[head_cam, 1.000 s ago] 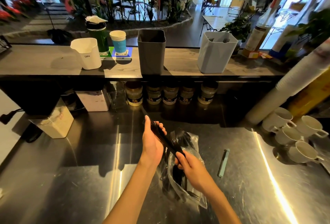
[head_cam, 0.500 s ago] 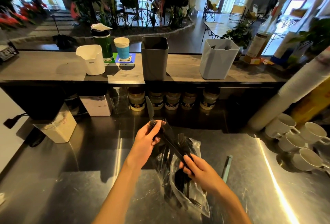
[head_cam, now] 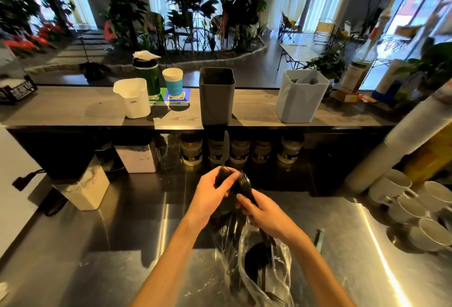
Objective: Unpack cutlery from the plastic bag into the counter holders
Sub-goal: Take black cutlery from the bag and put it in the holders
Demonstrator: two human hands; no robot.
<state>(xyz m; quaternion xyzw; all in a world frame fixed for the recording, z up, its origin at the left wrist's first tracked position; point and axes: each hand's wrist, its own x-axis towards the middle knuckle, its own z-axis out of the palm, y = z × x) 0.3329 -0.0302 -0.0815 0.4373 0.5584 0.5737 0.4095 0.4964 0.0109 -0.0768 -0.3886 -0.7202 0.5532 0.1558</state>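
1. Steel worktop [head_cam: 102, 245] filled the near scene; wooden shelf [head_cam: 61, 110] ran across behind it.
2. Dark grey holder [head_cam: 216, 96] stood mid-shelf, light grey holder [head_cam: 302, 97] to its right, well apart.
3. Clear plastic bag [head_cam: 266, 279] lay on the worktop near centre, black cutlery inside.
4. Left hand [head_cam: 211, 195] gripped a bundle of black cutlery [head_cam: 242, 181] above the bag mouth, fingers curled round it; a knife blade stuck up far side.
5. Right hand [head_cam: 265, 215] touched the left, fingers pinching the same bundle lower down.
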